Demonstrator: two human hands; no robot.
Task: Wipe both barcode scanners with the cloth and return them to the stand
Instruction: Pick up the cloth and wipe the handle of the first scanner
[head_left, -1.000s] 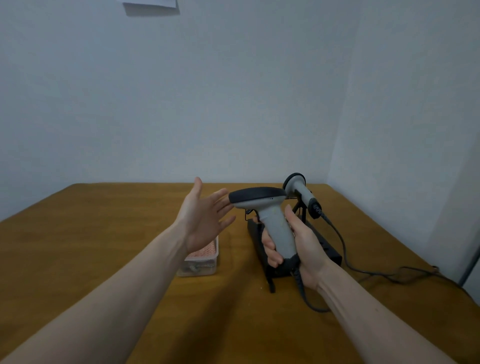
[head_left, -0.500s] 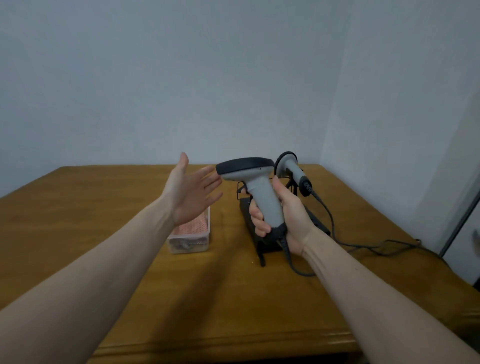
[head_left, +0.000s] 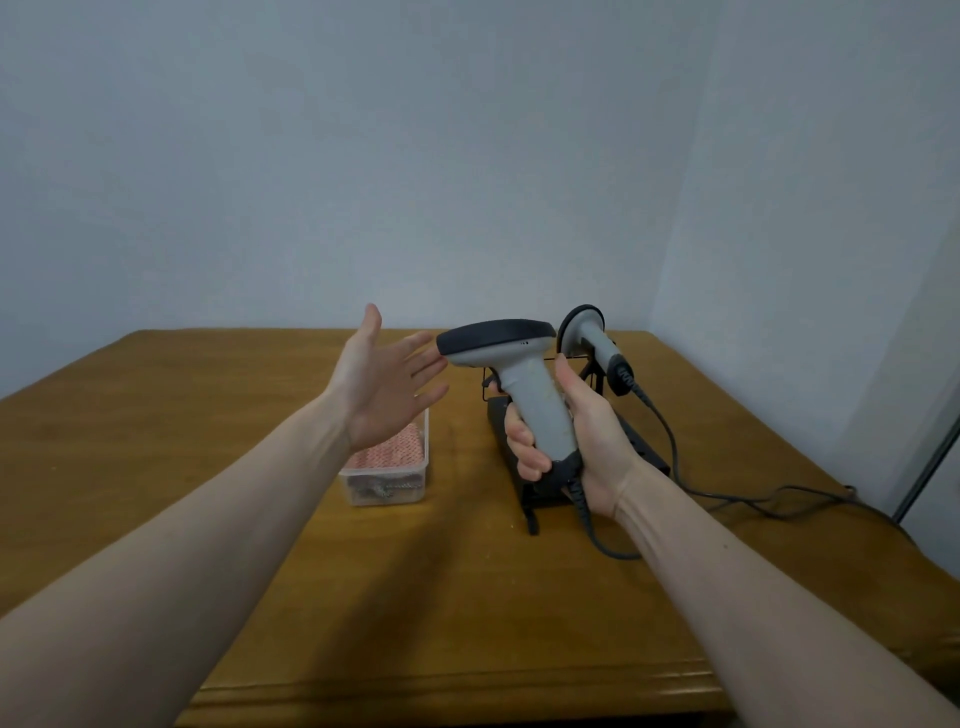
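Observation:
My right hand (head_left: 587, 441) grips the handle of a grey barcode scanner (head_left: 511, 374) with a dark head, held upright above the black stand (head_left: 641, 452). My left hand (head_left: 387, 387) is spread, palm toward the scanner's head, its fingertips at or very near the dark front. A second grey scanner (head_left: 597, 345) rests on the stand behind, its cable trailing right. A pink patterned cloth (head_left: 395, 449) lies in a clear plastic box (head_left: 387, 486) under my left hand.
Two dark cables (head_left: 737, 499) run over the wooden table (head_left: 156, 415) toward the right edge. Pale walls meet in a corner behind the table. The table's front edge is near the bottom of the view.
The camera view has tilted and shifted, showing more of the table's front edge. My hands and the held scanner keep nearly the same pose; the left fingertips have closed in on the scanner head.

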